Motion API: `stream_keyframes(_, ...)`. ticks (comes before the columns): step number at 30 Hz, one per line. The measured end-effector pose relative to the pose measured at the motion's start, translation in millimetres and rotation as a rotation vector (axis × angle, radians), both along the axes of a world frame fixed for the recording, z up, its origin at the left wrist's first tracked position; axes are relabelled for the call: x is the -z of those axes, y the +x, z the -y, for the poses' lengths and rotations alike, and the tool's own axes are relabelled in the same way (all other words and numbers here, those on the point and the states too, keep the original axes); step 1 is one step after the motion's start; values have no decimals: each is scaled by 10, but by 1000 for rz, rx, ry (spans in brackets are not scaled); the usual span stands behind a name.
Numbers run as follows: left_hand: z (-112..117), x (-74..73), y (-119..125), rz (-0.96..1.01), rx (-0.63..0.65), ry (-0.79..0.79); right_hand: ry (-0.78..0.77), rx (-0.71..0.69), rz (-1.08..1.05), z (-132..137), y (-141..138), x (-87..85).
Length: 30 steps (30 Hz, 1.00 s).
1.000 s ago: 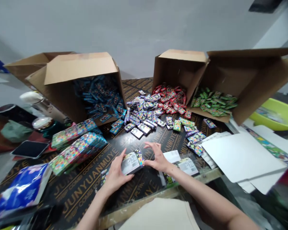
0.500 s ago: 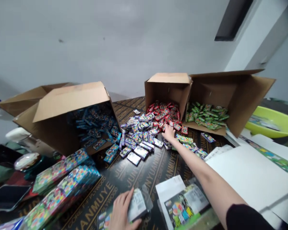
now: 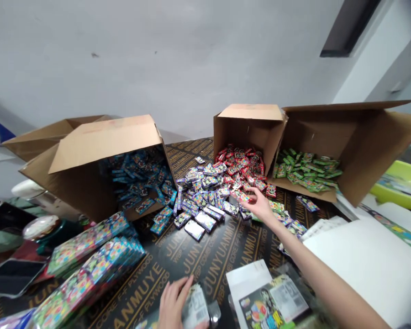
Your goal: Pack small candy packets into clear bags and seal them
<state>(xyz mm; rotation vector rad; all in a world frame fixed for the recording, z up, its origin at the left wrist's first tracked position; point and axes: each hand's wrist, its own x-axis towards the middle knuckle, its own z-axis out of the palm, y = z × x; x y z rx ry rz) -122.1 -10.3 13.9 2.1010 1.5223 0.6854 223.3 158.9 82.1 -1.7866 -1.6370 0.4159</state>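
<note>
The right hand holds a red packet, fingers and thumb drawn narrow about its right end. The packet is at the near right side of the purple packets, in front of the red packets; whether it is clear of the heap cannot be told.

The left hand lies at the near edge of the desk, fingers and thumb spread apart on the left part of a clear pack. Whether it grips the pack or only rests there cannot be told, as the bottom of the view cuts both off. Just right of it lie a white slip and a printed card that partly overlaps the slip.

Along the wall, boxes lie with their mouths toward the person: the left box holds blue packets, some spilling out; the middle box holds the red packets, which run out into the purple heap; the right box holds green packets. White sheets are stacked at right, near a yellow-green basin. At left are printed strips, with a phone and a jar beyond them.
</note>
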Motion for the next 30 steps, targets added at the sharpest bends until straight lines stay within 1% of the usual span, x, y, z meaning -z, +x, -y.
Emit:
stream_keyframes(2, -114, -294, 232, 215, -71, -88, 129, -150, -197, 434, -305, -43)
stream_keyframes(3, -179, -432, 360, 353, -111, -140, 173, -197, -260, 643, -480, -53)
stream_keyframes(5, -297, -648, 593, 659, -156, -325, 219, -250, -308, 1018, -808, -46)
stream_keyframes(6, -340, -720, 680, 822, -187, -416, 230, -264, -303, 1173, -940, -32)
stream_keyframes(8, -373, -793, 770, 1049, -240, -541, 231, -342, -271, 1408, -1110, -1)
stream_keyframes(9, -363, -802, 771, 1116, -264, -584, 215, -407, -248, 1487, -1149, 8)
stream_keyframes(11, -305, -791, 707, 1155, -268, -671, 174, -537, -201, 1582, -1158, -1)
stream_keyframes(14, -185, -759, 557, 1065, -181, -811, 120, -655, -173, 1628, -1118, -78)
stream_keyframes(16, -113, -740, 472, 971, -124, -842, 102, -731, -173, 1637, -1115, -131)
stream_keyframes(17, -80, -730, 433, 916, -96, -832, 97, -765, -169, 1639, -1121, -145)
stream_keyframes(18, -48, -715, 390, 849, -72, -795, 102, -783, -161, 1639, -1127, -147)
stream_keyframes(19, -16, -695, 341, 759, -53, -722, 111, -783, -148, 1637, -1130, -134)
stream_keyframes(20, 17, -668, 284, 640, -36, -616, 123, -767, -130, 1632, -1128, -106)
stream_keyframes(23, 122, -547, 84, 174, 47, -260, 131, -710, -49, 1611, -1088, 40)
stream_keyframes(24, 154, -501, 22, 37, 84, -190, 118, -702, -12, 1607, -1073, 97)
stream_keyframes(25, 183, -458, -30, -62, 116, -154, 100, -695, 26, 1608, -1062, 150)
stream_keyframes(27, 222, -394, -98, -141, 139, -132, 65, -696, 75, 1624, -1060, 228)
stream_keyframes(30, 242, -375, -126, -96, 129, -107, 30, -757, 20, 1667, -1093, 264)
